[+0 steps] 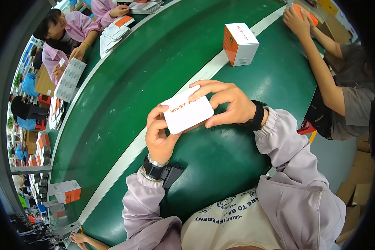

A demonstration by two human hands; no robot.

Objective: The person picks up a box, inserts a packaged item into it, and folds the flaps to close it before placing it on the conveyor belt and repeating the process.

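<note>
Two bare hands, seen from the head view, pinch a small white carton with rounded corners and orange lettering point(182, 121) between them, over a dark green work surface point(221, 160); the left hand point(157, 139) grips the left end with bent fingers, its thumb at the lower edge; the right hand point(233, 105) reaches fingers across the top face and sets its thumb at the lower right corner; a black band point(258, 115) circles the right wrist, and a black strap point(153, 169) the left; beyond the hands, a white-and-orange cardboard box point(241, 45) stands upright beside a long pale divider strip point(125, 159), which runs diagonally between the work surface and a curved green belt point(108, 106); at upper right, a co-worker in grey point(350, 96) clasps an orange item point(305, 15) in both hands; at upper left, a co-worker in pink point(77, 26) holds a pale printed sheet point(71, 79) near stacked flat cartons point(112, 36); at lower left, an open white-and-orange carton point(66, 192) sits at the belt's edge.
</note>
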